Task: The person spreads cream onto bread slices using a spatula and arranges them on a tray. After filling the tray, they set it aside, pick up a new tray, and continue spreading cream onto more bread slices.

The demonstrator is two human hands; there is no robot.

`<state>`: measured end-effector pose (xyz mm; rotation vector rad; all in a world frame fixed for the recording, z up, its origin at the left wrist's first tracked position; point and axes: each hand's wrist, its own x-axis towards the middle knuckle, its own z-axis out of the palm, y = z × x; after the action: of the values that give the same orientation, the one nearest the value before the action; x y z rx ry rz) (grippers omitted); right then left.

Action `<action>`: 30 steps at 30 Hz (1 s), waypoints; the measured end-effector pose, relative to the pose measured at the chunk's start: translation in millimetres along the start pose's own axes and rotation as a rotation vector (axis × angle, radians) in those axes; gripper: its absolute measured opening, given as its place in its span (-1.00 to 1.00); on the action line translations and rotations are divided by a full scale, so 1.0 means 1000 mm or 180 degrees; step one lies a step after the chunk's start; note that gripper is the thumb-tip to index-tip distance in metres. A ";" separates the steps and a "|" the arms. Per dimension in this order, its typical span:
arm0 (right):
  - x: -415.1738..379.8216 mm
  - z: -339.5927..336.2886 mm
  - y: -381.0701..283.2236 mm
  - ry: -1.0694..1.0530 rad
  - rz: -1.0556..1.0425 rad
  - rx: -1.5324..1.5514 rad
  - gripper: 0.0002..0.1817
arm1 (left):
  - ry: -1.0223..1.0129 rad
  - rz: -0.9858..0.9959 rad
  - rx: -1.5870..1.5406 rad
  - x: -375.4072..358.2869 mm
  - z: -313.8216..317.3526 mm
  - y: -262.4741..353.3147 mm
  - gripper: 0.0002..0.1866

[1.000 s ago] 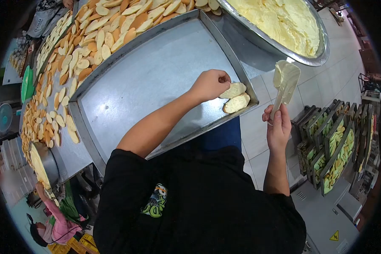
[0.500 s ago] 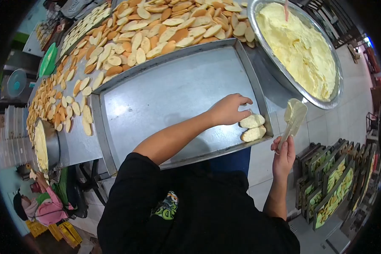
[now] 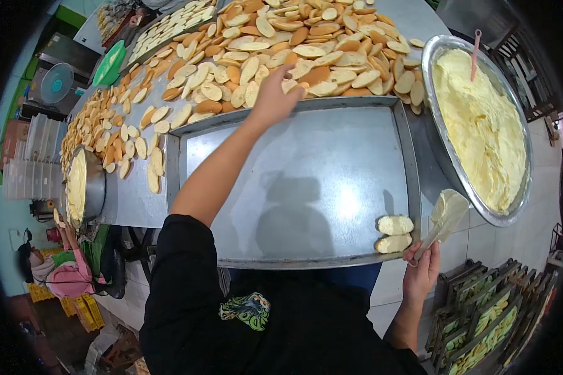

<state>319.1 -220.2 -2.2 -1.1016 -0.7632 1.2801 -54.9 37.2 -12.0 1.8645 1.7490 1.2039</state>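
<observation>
My left hand is stretched over the tray's far rim to the near edge of a heap of oval bread slices. Its fingers are apart, at the slices, with none visibly gripped. My right hand grips a pale spatula by its handle, beside the tray's right rim; cream coats the blade. In the near right corner of the shallow metal tray lie two cream-topped bread slices, side by side. A big metal bowl of pale yellow cream stands right of the tray, a pink-handled tool stuck in it.
At the far left, a co-worker in pink holds a slice near another bowl of cream. More slices lie scattered left of the tray, with a green basin behind. Filled trays stand on a rack at the lower right.
My left hand has left the two coated slices and moved up and left to the bread heap. My right hand still holds the spatula. The view has shifted.
</observation>
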 end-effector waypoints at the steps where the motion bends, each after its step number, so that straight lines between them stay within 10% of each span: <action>1: -0.002 -0.002 0.001 0.0005 -0.0007 -0.0032 -0.71 | -0.0117 -0.0210 0.0038 0.009 -0.007 -0.008 -0.64; 18: 0.018 0.026 -0.006 0.0105 0.0297 -0.0224 -0.79 | 0.0258 -0.1769 0.2129 0.140 -0.047 -0.116 -0.51; 24: 0.027 0.030 -0.003 0.0023 0.0198 -0.0353 -0.78 | 0.0337 -0.1079 0.1119 0.128 -0.053 -0.112 -0.56; 27: 0.028 0.032 -0.002 -0.0104 0.0246 -0.0392 -0.77 | 0.0041 0.1177 0.1910 0.092 -0.058 -0.092 -0.64; 30: 0.027 0.039 -0.002 -0.0206 0.0232 -0.0404 -0.78 | -0.0646 0.0946 0.1751 0.076 -0.053 -0.093 -0.66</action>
<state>288.1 -185.9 9.4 -1.2038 -0.8695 1.3488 -163.6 110.0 -20.7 2.5275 1.8596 0.6114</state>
